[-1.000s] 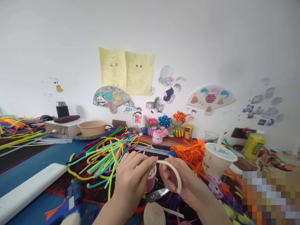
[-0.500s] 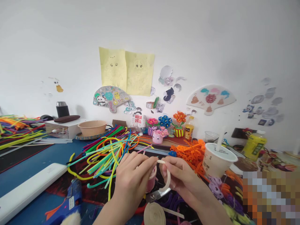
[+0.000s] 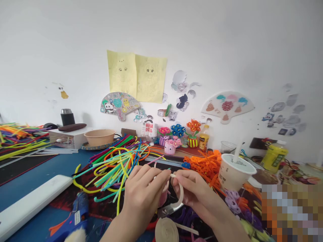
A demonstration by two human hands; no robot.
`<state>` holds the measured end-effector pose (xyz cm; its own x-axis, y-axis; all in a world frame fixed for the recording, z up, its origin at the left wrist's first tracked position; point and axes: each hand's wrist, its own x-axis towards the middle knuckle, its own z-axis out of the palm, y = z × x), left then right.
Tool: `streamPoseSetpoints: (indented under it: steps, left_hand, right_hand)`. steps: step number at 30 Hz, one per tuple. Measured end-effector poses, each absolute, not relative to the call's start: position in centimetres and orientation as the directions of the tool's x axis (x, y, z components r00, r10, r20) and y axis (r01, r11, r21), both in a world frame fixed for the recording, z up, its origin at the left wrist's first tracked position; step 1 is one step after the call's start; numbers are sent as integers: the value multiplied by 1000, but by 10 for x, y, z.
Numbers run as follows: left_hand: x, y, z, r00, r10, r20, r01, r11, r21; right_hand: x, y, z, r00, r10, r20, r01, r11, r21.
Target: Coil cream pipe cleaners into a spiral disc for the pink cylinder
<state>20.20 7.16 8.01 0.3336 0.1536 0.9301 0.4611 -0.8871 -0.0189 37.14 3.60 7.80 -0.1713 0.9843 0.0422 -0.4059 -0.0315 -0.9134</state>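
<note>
Close to the table's [image 3: 63, 164] near edge, both hands meet over a cream strip [image 3: 181, 196]. The left hand [image 3: 142, 196] is closed, thumb and forefinger pinching the strip's upper end. The right hand [image 3: 195, 195] pinches at the same spot, fingers curled behind the curve. From there the strip bows downward and to the right, its loose lower end hanging free just above the scissors [image 3: 168, 211]. A pink pot [image 3: 163, 196] sits tight behind the left fingers, and a cream roll [image 3: 166, 230] lies below. The cup [image 3: 236, 171] stands near on the right and pipe cleaners [image 3: 118, 161] crowd the left. Between the wrists, room is scant.
</note>
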Motion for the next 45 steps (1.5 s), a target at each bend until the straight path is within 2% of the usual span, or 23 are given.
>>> streamPoseSetpoints:
  steps: [4, 13, 25, 30, 33, 36, 41, 45]
  left_hand:
    - [202, 72, 80, 336, 142, 931, 455, -890, -28]
    - [202, 71, 81, 347, 132, 929, 473, -880, -51]
    - [203, 68, 83, 348, 159, 924, 460, -888, -21]
    - [203, 70, 79, 344, 146, 928, 453, -891, -28]
    - [204, 71, 78, 341, 142, 929, 448, -893, -28]
    - [204, 71, 78, 337, 145, 930, 478, -877, -37]
    - [200, 74, 78, 307, 161, 938, 565, -824, -44]
    - [199, 76, 78, 321, 141, 936, 616, -782, -94]
  right_hand:
    - [371, 36, 77, -164, 983, 81, -423, 4, -906]
    - [369, 37, 76, -169, 986, 3, -424, -70, -903]
    - [369, 38, 75, -182, 978, 99, -449, 6, -893]
    - [368, 38, 75, -193, 980, 38, -423, -48, -905]
    - [367, 38, 77, -189, 981, 49, -407, -33, -913]
    - [368, 38, 79, -162, 985, 57, -361, -6, -933]
    - [374, 38, 81, -125, 986, 113, -159, 93, -983]
    - [375, 40, 81, -61, 989, 137, -78, 132, -988]
